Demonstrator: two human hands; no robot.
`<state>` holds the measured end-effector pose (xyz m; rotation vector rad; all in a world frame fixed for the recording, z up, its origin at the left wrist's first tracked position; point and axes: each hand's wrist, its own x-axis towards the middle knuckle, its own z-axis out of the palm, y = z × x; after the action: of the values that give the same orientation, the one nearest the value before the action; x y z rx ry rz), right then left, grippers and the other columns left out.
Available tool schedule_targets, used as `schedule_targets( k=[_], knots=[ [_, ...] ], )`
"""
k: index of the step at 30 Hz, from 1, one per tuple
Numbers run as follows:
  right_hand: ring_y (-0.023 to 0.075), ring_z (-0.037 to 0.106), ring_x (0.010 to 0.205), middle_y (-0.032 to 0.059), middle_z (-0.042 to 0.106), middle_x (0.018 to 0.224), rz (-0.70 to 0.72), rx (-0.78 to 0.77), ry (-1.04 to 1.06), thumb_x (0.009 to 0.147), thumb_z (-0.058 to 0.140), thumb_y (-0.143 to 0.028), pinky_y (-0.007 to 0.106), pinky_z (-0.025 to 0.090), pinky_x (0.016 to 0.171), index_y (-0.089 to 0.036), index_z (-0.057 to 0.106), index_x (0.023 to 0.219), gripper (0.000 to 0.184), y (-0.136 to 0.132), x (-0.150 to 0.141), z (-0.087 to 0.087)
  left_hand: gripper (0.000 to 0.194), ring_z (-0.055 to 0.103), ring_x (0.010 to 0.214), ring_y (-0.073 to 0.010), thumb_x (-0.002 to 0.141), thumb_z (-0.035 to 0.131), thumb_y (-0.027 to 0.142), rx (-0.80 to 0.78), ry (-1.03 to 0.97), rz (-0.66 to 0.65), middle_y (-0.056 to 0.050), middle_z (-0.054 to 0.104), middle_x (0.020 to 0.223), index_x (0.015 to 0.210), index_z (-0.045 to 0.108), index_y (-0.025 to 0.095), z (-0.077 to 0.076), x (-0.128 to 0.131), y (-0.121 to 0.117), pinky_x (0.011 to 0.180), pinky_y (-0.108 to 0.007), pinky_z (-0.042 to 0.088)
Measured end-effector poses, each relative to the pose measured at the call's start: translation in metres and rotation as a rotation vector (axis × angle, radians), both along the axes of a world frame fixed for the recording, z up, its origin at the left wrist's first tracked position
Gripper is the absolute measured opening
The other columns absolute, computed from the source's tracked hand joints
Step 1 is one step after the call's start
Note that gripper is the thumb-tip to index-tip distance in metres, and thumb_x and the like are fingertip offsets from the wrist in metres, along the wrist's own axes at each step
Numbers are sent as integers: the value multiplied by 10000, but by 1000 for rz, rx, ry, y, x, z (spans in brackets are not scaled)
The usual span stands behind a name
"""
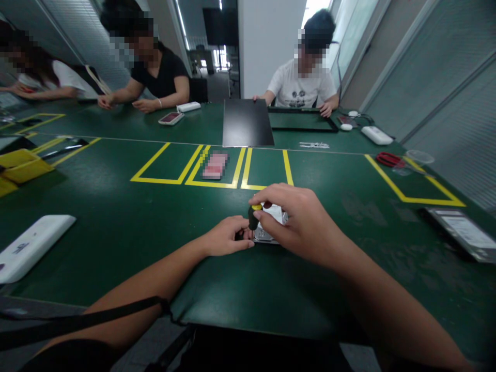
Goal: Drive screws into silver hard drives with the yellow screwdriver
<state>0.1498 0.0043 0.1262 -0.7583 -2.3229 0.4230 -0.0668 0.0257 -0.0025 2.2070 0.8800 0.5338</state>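
A silver hard drive (267, 230) lies flat on the green table in front of me, partly covered by my hands. My right hand (298, 219) is closed around the short dark handle of a screwdriver (253, 217) with a yellow top. It stands upright over the drive's left edge; its tip is hidden. At that same edge, my left hand (229, 236) steadies the hard drive, thumb at the near corner and fingers curled behind the screwdriver.
Beyond the drive, yellow tape (213, 184) marks boxes, one with a pink phone-like item (215, 165). Another hard drive (461, 232) lies right, a white device (34, 248) left. Across the table a person (302, 82) holds a dark panel (248, 124); others sit left. Red-handled tool (388, 159) far right.
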Motion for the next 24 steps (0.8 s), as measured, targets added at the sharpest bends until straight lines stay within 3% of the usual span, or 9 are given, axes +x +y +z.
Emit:
schedule_targets(
  k=[3,7,14,20,24],
  knots=[
    [142,561,936,57,626,1005,17,0,8,900,559,-143,260,420,827,-136,663,1011,153,-2,-1,2,195,537,730,-139,860,642,356,6,-6,-10,9,599,764,855,603,165,0,0,0,675,-255,411],
    [135,540,897,54,595,980,-44,9,-6,922,629,-242,251,411,781,-157,686,983,119,0,-2,0,218,536,720,-136,860,648,376,-2,15,16,6,596,766,841,609,162,-2,0,0,665,-255,412],
    [121,576,834,12,662,933,-83,20,31,885,687,-208,247,406,762,-154,666,985,116,3,-1,-2,176,558,767,-149,842,662,332,-6,5,25,1,625,780,825,596,170,-1,1,-1,717,-269,441],
    [134,580,886,35,651,956,-28,-3,41,903,581,-155,256,417,786,-139,668,991,124,1,0,0,197,550,831,-170,848,666,358,48,8,17,-11,622,828,836,610,169,1,0,0,765,-285,437],
    [140,558,877,47,627,946,-53,-26,22,932,592,-236,259,409,771,-161,683,1002,137,2,-1,0,201,557,859,-180,856,657,366,37,21,12,-13,624,845,879,617,170,1,0,0,781,-289,442]
  ],
)
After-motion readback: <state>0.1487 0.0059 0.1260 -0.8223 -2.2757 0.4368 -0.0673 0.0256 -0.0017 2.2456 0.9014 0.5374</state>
